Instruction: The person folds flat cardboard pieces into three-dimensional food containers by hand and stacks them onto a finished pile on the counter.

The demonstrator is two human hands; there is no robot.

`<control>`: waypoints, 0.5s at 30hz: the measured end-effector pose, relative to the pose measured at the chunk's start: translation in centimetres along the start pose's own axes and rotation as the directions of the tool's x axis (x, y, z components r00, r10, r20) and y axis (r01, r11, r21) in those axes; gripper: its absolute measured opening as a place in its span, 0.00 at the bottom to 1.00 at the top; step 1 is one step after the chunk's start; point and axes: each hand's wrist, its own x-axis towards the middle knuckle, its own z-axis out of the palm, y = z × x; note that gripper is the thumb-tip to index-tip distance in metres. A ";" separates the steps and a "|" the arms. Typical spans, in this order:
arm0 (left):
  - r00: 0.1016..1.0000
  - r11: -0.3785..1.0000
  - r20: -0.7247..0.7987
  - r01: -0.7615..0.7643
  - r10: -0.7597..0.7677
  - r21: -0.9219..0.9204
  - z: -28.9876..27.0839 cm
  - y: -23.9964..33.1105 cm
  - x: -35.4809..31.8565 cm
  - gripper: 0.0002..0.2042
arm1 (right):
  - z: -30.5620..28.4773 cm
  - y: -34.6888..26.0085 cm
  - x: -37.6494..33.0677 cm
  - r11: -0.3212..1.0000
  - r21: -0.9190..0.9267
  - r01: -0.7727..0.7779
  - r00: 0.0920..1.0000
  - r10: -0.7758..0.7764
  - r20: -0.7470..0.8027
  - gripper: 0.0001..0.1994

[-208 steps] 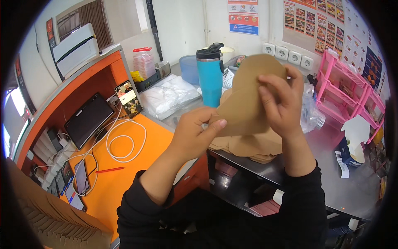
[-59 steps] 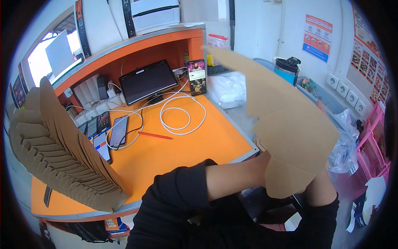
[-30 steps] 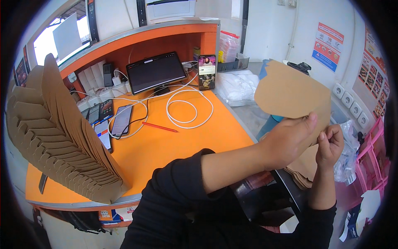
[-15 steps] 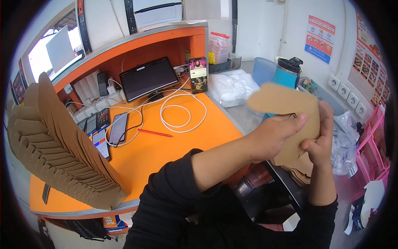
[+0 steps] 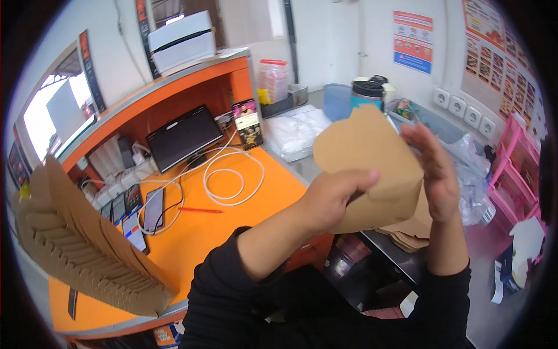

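A brown cardboard food box [image 5: 378,163], partly folded, is held up over the right-hand counter, with rounded flaps standing at its top. My left hand [image 5: 340,198] grips its near left side, thumb lying over the front panel and the other fingers hidden. Against or just beside its right side is my right hand [image 5: 435,171], fingers stretched out and slightly blurred. Flat brown cardboard blanks [image 5: 410,232] lie stacked beneath the box. At the far left, a tall nested row of folded boxes [image 5: 87,244] rests on the orange desk [image 5: 232,218].
On the desk are a tablet [image 5: 185,138], a coiled white cable [image 5: 229,200], a red pen [image 5: 200,210] and phones [image 5: 154,209]. White plastic bags [image 5: 296,131], a teal tumbler [image 5: 367,96], clear plastic wrap [image 5: 468,186] and a pink rack [image 5: 514,174] stand around the counter.
The cardboard has turned from a flatter, folded shape into a wider box form. My right hand has opened from its thumb grip, and the view has shifted to the right.
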 end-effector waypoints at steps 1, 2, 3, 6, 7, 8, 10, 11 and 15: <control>0.997 0.950 -0.006 0.074 -0.076 0.304 0.0 -0.3 -0.2 0.17 | -0.1 0.0 0.3 0.993 0.065 -0.103 0.993 0.099 0.058 0.40; 0.996 0.950 0.025 0.077 -0.089 0.302 0.5 -0.5 -0.3 0.17 | -0.4 0.0 0.5 0.971 0.119 -0.209 0.974 0.195 0.117 0.37; 0.993 0.939 0.035 0.098 -0.116 0.329 1.1 -0.8 -0.5 0.18 | -0.9 0.7 0.6 0.973 0.104 -0.205 0.976 0.196 0.091 0.37; 0.987 0.933 0.098 0.089 -0.131 0.349 1.5 -2.1 -0.9 0.17 | -1.6 1.6 0.6 0.982 -0.025 -0.189 0.944 0.188 0.271 0.32; 0.986 0.941 0.128 0.061 -0.109 0.334 1.5 -2.5 -0.9 0.17 | -1.3 1.4 0.6 0.981 0.035 -0.189 0.949 0.173 0.265 0.32; 0.983 0.940 0.142 0.066 -0.120 0.335 1.7 -2.7 -1.1 0.17 | -1.1 1.3 0.5 0.976 0.102 -0.191 0.952 0.159 0.262 0.32; 0.950 0.934 0.168 0.206 -0.262 0.292 2.3 -2.8 -1.3 0.15 | -1.9 1.5 0.4 0.985 0.041 -0.168 0.958 0.153 0.241 0.32; 0.948 0.932 0.171 0.212 -0.270 0.294 2.6 -3.0 -1.4 0.15 | -1.9 1.6 0.4 0.990 -0.006 -0.144 0.960 0.141 0.240 0.31; 0.951 0.930 0.253 0.077 -0.176 0.360 3.0 -3.1 -1.6 0.14 | -0.6 0.8 0.4 0.946 0.180 -0.271 0.938 0.217 0.269 0.31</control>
